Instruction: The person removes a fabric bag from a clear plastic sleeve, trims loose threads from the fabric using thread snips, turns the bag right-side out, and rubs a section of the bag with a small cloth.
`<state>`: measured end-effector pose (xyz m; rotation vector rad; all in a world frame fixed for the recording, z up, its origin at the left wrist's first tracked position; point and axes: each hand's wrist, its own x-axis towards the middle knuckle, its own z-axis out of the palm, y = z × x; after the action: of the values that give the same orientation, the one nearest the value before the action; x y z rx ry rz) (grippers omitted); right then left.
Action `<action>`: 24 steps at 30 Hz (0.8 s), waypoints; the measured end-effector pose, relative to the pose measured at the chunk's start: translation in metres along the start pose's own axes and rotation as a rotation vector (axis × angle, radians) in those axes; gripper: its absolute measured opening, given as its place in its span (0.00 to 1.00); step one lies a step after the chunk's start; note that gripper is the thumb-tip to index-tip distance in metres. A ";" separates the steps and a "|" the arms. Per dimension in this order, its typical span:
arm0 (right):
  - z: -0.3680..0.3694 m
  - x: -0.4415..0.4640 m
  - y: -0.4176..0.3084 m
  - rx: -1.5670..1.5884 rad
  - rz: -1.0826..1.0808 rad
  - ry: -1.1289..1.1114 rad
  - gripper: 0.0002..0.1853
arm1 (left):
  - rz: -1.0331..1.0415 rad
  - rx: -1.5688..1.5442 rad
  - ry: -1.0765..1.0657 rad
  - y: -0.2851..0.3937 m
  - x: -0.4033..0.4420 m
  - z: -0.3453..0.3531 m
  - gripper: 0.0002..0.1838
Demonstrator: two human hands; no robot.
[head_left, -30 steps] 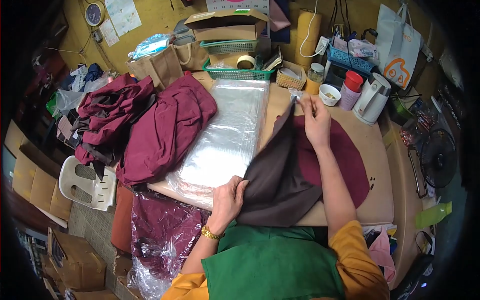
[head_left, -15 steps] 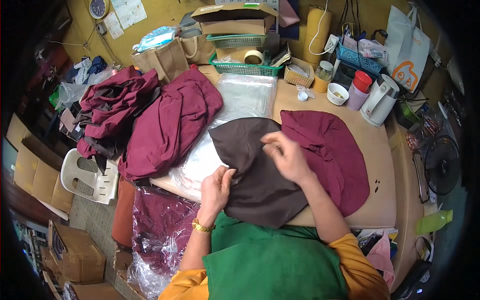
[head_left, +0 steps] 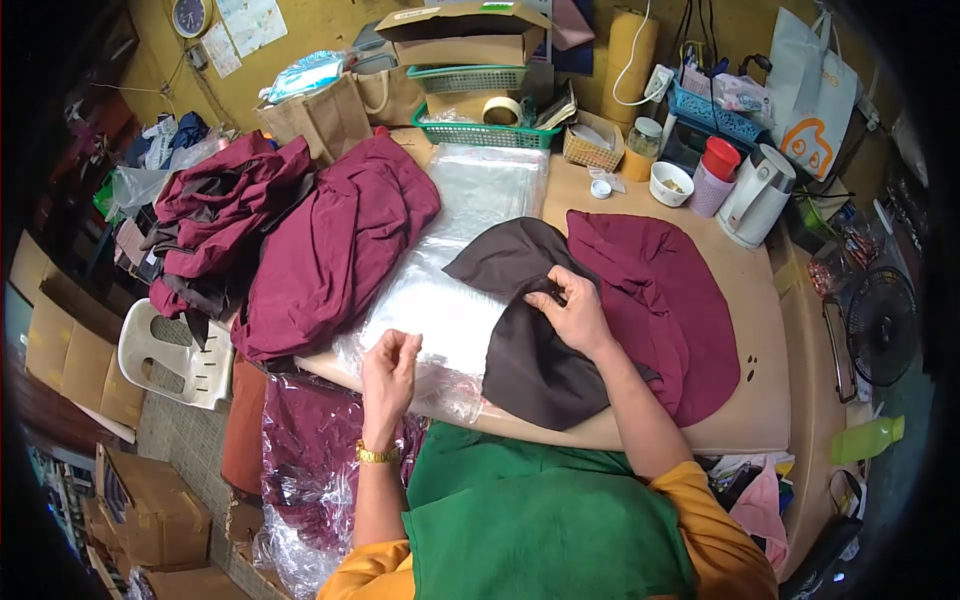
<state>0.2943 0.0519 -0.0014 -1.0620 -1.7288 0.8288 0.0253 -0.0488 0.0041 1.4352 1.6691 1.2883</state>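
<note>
Left hand (head_left: 388, 375): hangs with thumb and fingers pressed together over the near left part of one stack of clear plastic sheets (head_left: 425, 315), well clear of the brown cloth. Right hand (head_left: 575, 315): pinches a fold of one dark brown cloth (head_left: 545, 365), near the front edge of the tabletop (head_left: 745, 425). Touching that cloth on its right: one maroon cloth (head_left: 670, 300); cannot tell whether joined. Overlapping the sheets' left edge: one of two maroon heaps (head_left: 340, 245). Bare, with open room: a strip down the right edge and a band behind the maroon cloth. Farther back: one white bowl (head_left: 667, 197), one red-topped tumbler (head_left: 708, 195), one kettle (head_left: 755, 200), one jar (head_left: 642, 145), two stacked green baskets (head_left: 485, 136).
</note>
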 end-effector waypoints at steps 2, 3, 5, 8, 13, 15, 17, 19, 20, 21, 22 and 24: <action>0.004 -0.003 -0.012 -0.023 -0.056 -0.037 0.11 | 0.058 -0.075 -0.088 0.013 0.000 0.015 0.12; 0.006 -0.005 -0.018 -0.048 -0.110 -0.071 0.11 | 0.132 -0.035 -0.158 0.024 0.001 0.023 0.13; 0.008 -0.008 -0.029 -0.039 -0.146 -0.112 0.11 | 0.192 0.021 -0.247 0.043 0.001 0.040 0.16; 0.006 -0.012 -0.032 -0.021 -0.242 -0.153 0.14 | 0.024 -0.225 -0.329 0.031 0.009 0.048 0.13; 0.007 -0.028 0.031 -0.065 0.047 0.022 0.14 | -0.134 -0.023 -0.291 -0.001 0.001 0.017 0.11; 0.005 -0.026 0.036 -0.033 0.096 0.039 0.12 | -0.137 0.134 -0.297 0.004 -0.005 0.002 0.11; -0.001 -0.023 0.038 -0.137 0.193 0.005 0.13 | -0.145 0.206 -0.283 0.003 -0.012 -0.003 0.13; 0.001 -0.024 0.037 -0.136 0.164 0.026 0.13 | -0.116 0.157 -0.229 -0.004 -0.014 -0.003 0.13; 0.003 -0.025 0.036 -0.136 0.135 0.048 0.13 | -0.085 0.108 -0.176 -0.009 -0.015 -0.003 0.14; 0.004 -0.026 0.036 -0.135 0.134 0.042 0.13 | -0.089 0.107 -0.172 -0.020 -0.012 -0.001 0.14; 0.004 -0.027 0.036 -0.139 0.136 0.049 0.13 | -0.094 0.071 -0.108 -0.036 -0.007 0.000 0.13; 0.005 -0.027 0.033 -0.142 0.139 0.054 0.13 | -0.100 0.035 -0.042 -0.029 -0.003 0.005 0.13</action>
<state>0.3049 0.0405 -0.0416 -1.3010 -1.7025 0.7641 0.0185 -0.0486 -0.0247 1.3710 1.7211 1.1716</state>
